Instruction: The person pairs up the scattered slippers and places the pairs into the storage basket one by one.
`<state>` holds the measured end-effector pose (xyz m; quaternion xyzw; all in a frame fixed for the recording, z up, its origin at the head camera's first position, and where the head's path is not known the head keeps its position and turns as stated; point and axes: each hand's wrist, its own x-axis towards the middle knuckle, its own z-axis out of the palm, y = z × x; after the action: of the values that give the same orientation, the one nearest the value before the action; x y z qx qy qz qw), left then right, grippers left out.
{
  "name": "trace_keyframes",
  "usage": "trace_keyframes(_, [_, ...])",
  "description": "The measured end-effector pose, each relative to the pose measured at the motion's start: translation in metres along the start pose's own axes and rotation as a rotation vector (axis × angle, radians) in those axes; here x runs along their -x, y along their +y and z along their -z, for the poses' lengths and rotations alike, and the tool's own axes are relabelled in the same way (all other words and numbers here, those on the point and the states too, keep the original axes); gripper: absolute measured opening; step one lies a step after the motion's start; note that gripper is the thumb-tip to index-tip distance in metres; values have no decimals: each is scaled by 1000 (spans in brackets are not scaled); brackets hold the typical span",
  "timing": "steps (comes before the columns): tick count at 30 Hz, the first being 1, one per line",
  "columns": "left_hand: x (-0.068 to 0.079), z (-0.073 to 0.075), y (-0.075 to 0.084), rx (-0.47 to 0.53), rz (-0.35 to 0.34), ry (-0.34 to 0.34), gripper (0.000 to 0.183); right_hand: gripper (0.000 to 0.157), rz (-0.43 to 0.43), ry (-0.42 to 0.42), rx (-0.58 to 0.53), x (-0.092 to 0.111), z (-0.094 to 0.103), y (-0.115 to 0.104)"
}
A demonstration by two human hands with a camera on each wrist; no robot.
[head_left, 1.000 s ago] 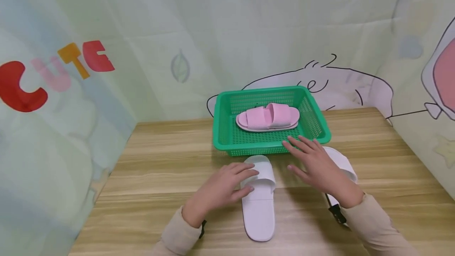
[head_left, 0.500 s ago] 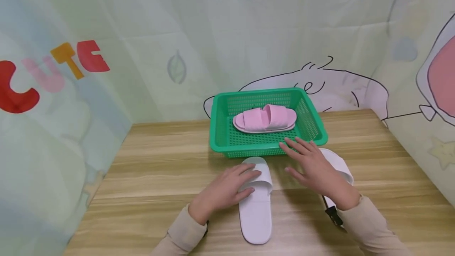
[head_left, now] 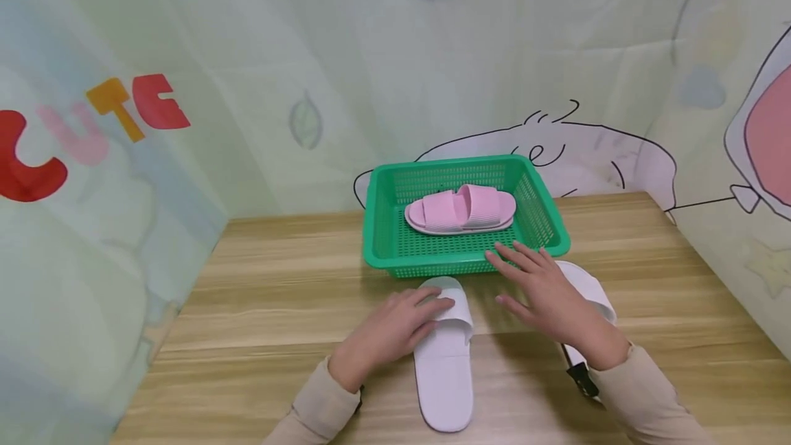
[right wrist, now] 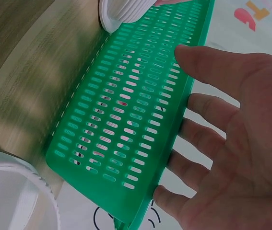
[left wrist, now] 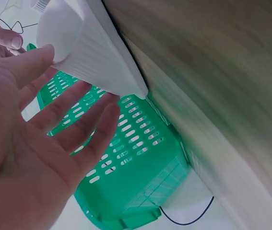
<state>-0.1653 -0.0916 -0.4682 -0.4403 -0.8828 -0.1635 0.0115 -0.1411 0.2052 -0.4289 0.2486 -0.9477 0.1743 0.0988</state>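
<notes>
A white slide slipper lies toe-forward on the wooden table, just in front of the green basket. My left hand is over its strap from the left, fingers loosely extended; in the left wrist view the fingertips are right by the strap's side. My right hand is held out flat with spread fingers, its fingertips overlapping the basket's front right rim. Partly hidden below my right hand and forearm is a second white slipper. Inside the basket sit pink slippers, nested together sideways.
The wood-grain table extends to both sides of the basket. Behind it hangs a pale cartoon-printed curtain, which also runs along the left and right. A black strap shows at my right wrist.
My left hand has shifted slightly rightward over the white slipper's strap. The head view has tilted a little; slippers, basket and right hand otherwise stay as they were.
</notes>
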Motion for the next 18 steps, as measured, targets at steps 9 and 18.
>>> trace_keyframes(9, [12,0,-3,-29,51,27,42,67,-8,-6,-7,2,-2,0])
trace_keyframes(18, [24,5,-6,-55,142,110,46,65,-3,-8,-20,0,2,0])
